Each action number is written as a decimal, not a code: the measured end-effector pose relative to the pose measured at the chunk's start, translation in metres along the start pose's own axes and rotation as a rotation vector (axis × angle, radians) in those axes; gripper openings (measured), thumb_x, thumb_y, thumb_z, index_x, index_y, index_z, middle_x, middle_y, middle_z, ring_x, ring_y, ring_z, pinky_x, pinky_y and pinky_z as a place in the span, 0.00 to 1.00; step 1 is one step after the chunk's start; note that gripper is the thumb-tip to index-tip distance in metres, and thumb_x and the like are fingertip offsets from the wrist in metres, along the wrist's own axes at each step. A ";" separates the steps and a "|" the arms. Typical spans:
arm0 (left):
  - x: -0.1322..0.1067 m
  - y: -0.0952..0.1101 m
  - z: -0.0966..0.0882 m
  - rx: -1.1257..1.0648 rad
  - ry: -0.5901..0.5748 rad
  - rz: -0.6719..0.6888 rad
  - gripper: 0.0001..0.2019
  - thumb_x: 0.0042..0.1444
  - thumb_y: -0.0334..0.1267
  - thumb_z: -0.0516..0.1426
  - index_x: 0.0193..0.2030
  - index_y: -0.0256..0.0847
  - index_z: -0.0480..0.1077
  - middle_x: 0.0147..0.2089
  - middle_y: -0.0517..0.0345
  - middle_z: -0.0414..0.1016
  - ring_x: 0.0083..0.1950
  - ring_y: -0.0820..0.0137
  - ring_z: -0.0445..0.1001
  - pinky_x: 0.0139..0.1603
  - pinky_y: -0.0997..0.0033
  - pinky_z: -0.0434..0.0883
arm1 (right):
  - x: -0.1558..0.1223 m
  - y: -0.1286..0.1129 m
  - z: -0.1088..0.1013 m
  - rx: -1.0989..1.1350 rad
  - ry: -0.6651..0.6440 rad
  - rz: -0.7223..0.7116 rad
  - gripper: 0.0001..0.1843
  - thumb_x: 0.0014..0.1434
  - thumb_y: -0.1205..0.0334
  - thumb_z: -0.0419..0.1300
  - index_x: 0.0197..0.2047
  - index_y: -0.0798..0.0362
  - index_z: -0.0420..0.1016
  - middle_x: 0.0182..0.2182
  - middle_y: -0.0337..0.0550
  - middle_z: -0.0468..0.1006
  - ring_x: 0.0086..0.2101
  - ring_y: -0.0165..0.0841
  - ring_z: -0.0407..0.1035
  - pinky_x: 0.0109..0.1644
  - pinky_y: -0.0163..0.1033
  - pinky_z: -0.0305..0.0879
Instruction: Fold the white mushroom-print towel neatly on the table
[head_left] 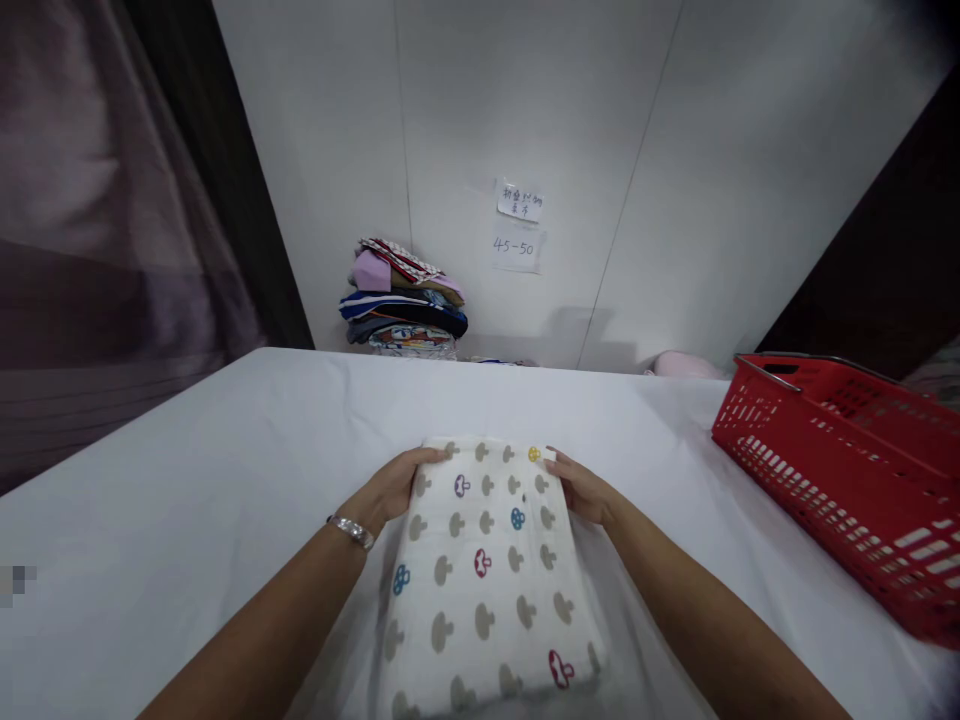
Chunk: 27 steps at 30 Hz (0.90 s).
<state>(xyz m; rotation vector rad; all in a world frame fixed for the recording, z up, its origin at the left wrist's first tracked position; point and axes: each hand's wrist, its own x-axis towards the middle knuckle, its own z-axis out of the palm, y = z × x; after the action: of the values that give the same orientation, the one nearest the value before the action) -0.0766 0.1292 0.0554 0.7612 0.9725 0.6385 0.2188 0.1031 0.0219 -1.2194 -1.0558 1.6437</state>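
A folded white cloth (484, 570) printed with small mushrooms lies on the white table (225, 480) right in front of me. My left hand (394, 488) grips its far left corner, fingers curled over the edge, a silver bracelet on the wrist. My right hand (581, 488) holds the far right corner in the same way, thumb on top of the cloth. Both forearms run along the cloth's two sides.
A red plastic basket (847, 480) stands at the table's right edge. A stack of folded clothes (405, 300) rests against the white wall behind the table, beside two paper notes (519, 225). A pink object (679, 365) lies at the back right. A dark curtain hangs at left.
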 end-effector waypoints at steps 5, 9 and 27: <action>-0.003 0.009 0.004 0.114 -0.049 0.134 0.20 0.44 0.39 0.58 0.46 0.33 0.70 0.42 0.44 0.76 0.44 0.59 0.75 0.44 0.64 0.72 | 0.006 0.000 -0.003 0.055 0.043 -0.033 0.45 0.50 0.55 0.62 0.65 0.50 0.43 0.51 0.49 0.70 0.47 0.38 0.69 0.50 0.45 0.65; -0.004 0.014 0.007 0.117 -0.024 0.201 0.26 0.42 0.35 0.60 0.51 0.37 0.66 0.43 0.49 0.76 0.43 0.62 0.75 0.42 0.65 0.73 | 0.004 -0.007 -0.002 -0.016 0.074 -0.048 0.48 0.47 0.59 0.63 0.66 0.50 0.42 0.42 0.46 0.76 0.40 0.37 0.72 0.47 0.46 0.66; -0.074 0.066 0.033 1.210 0.395 1.262 0.26 0.42 0.28 0.54 0.52 0.43 0.66 0.52 0.56 0.69 0.55 0.62 0.64 0.59 0.59 0.58 | -0.042 -0.107 0.003 -1.076 0.145 -1.149 0.36 0.50 0.70 0.56 0.62 0.48 0.55 0.47 0.47 0.69 0.46 0.39 0.63 0.51 0.49 0.61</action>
<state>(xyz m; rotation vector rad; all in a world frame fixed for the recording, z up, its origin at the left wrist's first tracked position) -0.0879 0.1022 0.1558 2.4868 1.1360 1.3056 0.2374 0.0971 0.1349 -0.9127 -2.0918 0.0355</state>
